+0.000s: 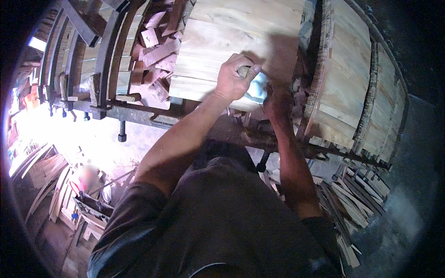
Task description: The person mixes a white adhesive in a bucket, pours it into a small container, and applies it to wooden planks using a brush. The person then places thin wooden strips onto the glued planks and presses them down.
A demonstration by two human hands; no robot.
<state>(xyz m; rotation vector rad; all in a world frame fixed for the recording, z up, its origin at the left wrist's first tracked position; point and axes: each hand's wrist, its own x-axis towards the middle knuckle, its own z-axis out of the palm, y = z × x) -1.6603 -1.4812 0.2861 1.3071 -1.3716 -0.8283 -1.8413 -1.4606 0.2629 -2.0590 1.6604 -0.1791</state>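
My left hand (235,76) is closed around a small tan, round-ended thing (244,71), its thumb pressed along it. Its exact kind does not show. Just below and to its right lies a shiny bluish-white patch or piece (256,89), between my two hands and over the panel's near edge. My right hand (279,104) is in shadow beside that piece, fingers curled; what they hold, if anything, is hidden. Under both hands is a pale wooden panel (208,51) of joined boards.
Wood offcuts (160,53) are heaped left of the panel. More jointed panels (340,69) stand at the right, and dark metal clamp bars (111,55) at the left. A bolt (122,131) hangs below the front rail. Wood strips (352,197) lie on the floor.
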